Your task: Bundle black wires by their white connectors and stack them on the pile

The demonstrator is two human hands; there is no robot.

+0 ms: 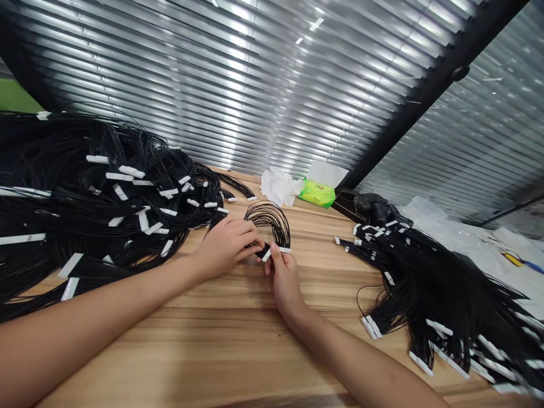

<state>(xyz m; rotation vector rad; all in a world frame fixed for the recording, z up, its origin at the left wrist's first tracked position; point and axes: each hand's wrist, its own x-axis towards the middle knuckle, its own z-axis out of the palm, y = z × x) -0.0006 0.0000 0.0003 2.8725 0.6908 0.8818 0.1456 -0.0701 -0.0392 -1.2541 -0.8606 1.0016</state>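
On the table [212, 351], a black cable heap [127, 215] lies left, a smaller heap [442, 272] right. Between them, the left hand [233, 241] and right hand [287, 277] pinch the ends of a looped cable [280, 225], equally near, its curve arching away beyond them. Farther off, a green packet [317, 194] shows a white sheet [327, 172] at its mouth; deeper contents are hidden.

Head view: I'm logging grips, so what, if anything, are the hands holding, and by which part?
A looped bundle of black wires, pinched near its ends, by the white connectors, between left hand and right hand.
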